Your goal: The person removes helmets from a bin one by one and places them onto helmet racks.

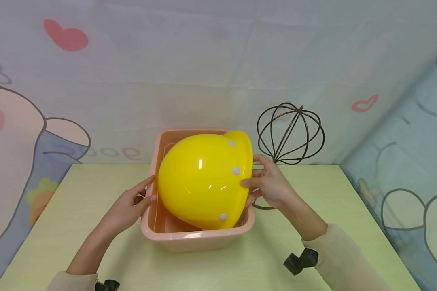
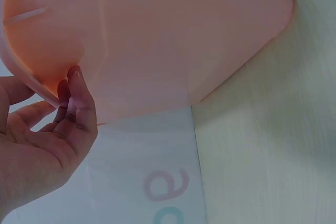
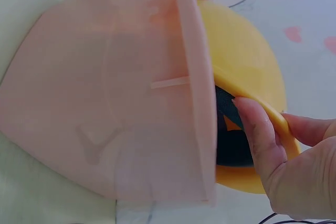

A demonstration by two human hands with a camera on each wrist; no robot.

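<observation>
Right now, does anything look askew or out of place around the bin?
Yes. The yellow helmet sits tilted in the pink bin, dome toward the camera, rising well above the rim rather than lying flat inside. The right hand grips its brim; the left hand touches the bin's left wall. Nothing looks spilled or damaged.

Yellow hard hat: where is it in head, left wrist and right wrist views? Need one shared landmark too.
Head: yellow hard hat at centre, tilted in the pink tub, right hand gripping its brim.
Left wrist: not in it; only the tub's outer wall and the left hand.
Right wrist: right of centre, behind the tub wall, fingers on the brim.
Shared landmark: the pink tub.
</observation>
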